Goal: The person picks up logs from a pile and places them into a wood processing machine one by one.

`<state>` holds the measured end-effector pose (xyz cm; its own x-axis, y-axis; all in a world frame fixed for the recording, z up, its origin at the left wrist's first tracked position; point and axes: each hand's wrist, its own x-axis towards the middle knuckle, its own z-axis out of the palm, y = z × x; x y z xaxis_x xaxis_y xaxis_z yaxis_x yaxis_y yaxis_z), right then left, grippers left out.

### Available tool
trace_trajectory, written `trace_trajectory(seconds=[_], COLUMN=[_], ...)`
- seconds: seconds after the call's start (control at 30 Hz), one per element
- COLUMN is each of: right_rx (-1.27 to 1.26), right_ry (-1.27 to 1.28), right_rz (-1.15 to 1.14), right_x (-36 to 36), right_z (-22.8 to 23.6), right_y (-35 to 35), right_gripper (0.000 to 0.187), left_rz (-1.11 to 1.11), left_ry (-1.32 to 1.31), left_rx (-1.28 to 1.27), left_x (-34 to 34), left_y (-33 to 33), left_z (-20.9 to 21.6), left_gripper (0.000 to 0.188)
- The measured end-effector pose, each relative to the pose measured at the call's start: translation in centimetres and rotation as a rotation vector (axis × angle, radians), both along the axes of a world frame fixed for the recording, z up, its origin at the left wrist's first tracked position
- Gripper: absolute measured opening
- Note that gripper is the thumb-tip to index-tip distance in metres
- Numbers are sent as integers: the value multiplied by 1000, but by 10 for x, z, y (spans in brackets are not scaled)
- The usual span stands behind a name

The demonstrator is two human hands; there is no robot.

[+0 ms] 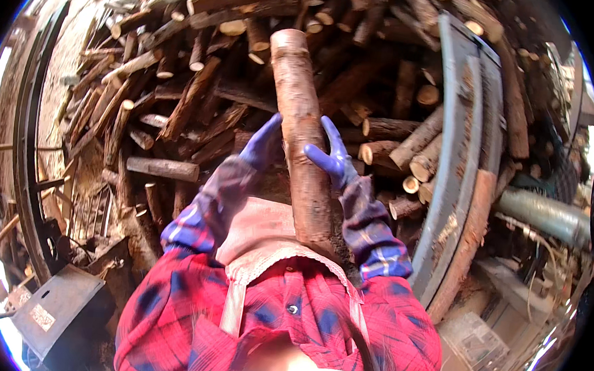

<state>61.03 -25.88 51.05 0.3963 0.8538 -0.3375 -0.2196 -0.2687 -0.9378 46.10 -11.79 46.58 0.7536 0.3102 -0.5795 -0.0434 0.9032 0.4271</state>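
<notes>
A thick, bark-covered log [296,93] stands tilted in front of my body, with its cut end at the top and its lower end by my apron [260,224]. In a blue-purple glove, my left hand [263,143] presses against the log's left side. From the other side my right hand [334,159], gloved alike, grips it, the thumb lying across the bark and the fingers pointing up along the edge. Between both hands the log is held; part of the left fingers is hidden behind it.
A big heap of cut logs [162,169] fills the space ahead. To the right rises a blue-grey metal rail [446,160], with a long pole beside it. A green cylinder [543,213] lies farther right. At the lower left is a grey metal box [58,307] near a dark upright frame [29,135].
</notes>
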Motion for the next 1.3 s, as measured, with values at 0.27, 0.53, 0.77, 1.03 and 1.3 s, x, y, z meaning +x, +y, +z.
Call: trace_trajectory(seconds=[0.27, 0.53, 0.77, 1.03, 1.3], right_rx=[119, 349, -309, -593, -174], right_ry=[126, -293, -1090, -1362, -1763], right_rz=[-208, -481, -415, -199, -287], right_x=[92, 301, 422, 401, 212], right_z=[68, 207, 158, 89, 99], right_y=[-189, -258, -311, -312, -168], right_gripper=[105, 86, 110, 100, 71], left_rz=[-62, -146, -556, -381, -938], left_ry=[-504, -523, -1, 952, 1059], left_rx=[-197, 1075, 962, 1046, 1034], left_x=[205, 308, 183, -275, -316], left_y=[-130, -177, -136, -89, -73], left_z=[95, 260, 85, -147, -173], left_gripper=[61, 76, 61, 46, 33])
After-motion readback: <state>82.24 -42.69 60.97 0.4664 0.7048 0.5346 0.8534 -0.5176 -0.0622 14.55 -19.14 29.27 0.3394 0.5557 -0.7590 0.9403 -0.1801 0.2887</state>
